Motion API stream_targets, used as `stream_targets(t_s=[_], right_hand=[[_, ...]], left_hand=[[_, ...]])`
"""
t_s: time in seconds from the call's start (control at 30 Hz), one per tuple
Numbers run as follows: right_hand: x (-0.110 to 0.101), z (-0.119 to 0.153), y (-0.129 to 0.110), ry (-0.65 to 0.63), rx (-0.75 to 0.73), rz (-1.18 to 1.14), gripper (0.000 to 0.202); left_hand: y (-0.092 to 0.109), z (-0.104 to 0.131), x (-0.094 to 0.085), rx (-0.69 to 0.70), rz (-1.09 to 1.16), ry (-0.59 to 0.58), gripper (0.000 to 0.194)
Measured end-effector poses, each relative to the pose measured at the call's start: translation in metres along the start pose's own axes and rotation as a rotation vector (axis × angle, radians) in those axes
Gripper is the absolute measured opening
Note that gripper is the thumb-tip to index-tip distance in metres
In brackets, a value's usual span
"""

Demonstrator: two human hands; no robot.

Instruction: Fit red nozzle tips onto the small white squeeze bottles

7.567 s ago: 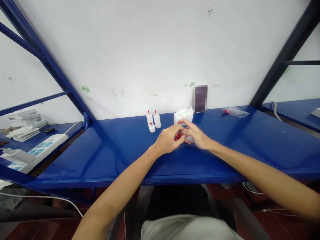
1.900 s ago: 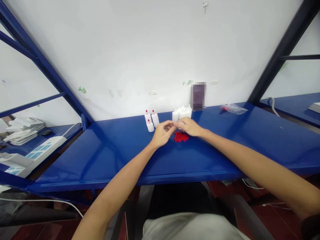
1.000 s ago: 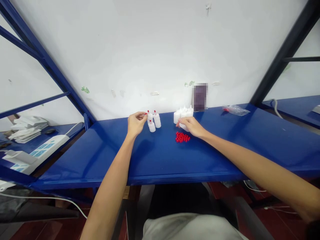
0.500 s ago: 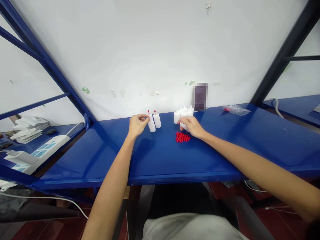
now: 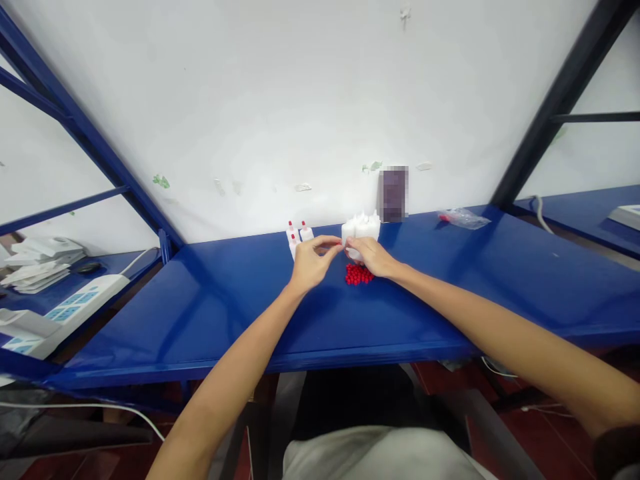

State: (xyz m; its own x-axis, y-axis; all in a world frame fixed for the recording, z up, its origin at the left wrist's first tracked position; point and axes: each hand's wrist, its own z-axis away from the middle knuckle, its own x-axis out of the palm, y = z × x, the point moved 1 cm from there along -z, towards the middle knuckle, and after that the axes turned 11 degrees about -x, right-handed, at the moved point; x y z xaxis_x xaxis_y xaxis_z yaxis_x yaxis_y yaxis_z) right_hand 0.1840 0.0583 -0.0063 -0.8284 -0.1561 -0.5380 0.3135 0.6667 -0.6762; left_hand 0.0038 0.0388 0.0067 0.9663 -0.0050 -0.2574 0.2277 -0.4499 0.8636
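Note:
My right hand is closed around a small white squeeze bottle, mostly hidden by the fingers, in front of a cluster of white bottles with pointed tips. My left hand is beside it, thumb and fingertips pinched together close to the right fingertips. What sits in that pinch, if anything, is too small to make out. Just below the right hand lies a pile of small red caps. Behind my left hand stand three white bottles with red caps, one partly covered by the hand.
Against the wall leans a dark, pixelated panel. A clear plastic bag with something red lies at the right rear of the blue table. On the left are a power strip, white papers and blue frame posts.
My left hand has left the capped bottles and moved right, up to my right hand. The right hand stays near the white cluster. The camera view has shifted slightly.

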Motion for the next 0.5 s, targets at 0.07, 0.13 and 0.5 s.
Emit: stream_targets(t_s=[0.07,0.13,0.5], right_hand=[[0.0011,-0.0003,-0.0021,-0.012,-0.001,0.054,0.067],[0.0020,-0.0009,-0.0034,-0.045,-0.038,0.092,0.067],[0.0006,-0.0009,-0.0041,-0.074,-0.034,0.196,0.062]], left_hand=[[-0.0020,0.0024,0.0092,-0.007,0.030,-0.050,0.021],[-0.0036,0.0040,0.0120,0.017,-0.004,-0.076,0.019],[-0.0036,0.0064,0.0084,0.084,-0.115,-0.103,0.012]])
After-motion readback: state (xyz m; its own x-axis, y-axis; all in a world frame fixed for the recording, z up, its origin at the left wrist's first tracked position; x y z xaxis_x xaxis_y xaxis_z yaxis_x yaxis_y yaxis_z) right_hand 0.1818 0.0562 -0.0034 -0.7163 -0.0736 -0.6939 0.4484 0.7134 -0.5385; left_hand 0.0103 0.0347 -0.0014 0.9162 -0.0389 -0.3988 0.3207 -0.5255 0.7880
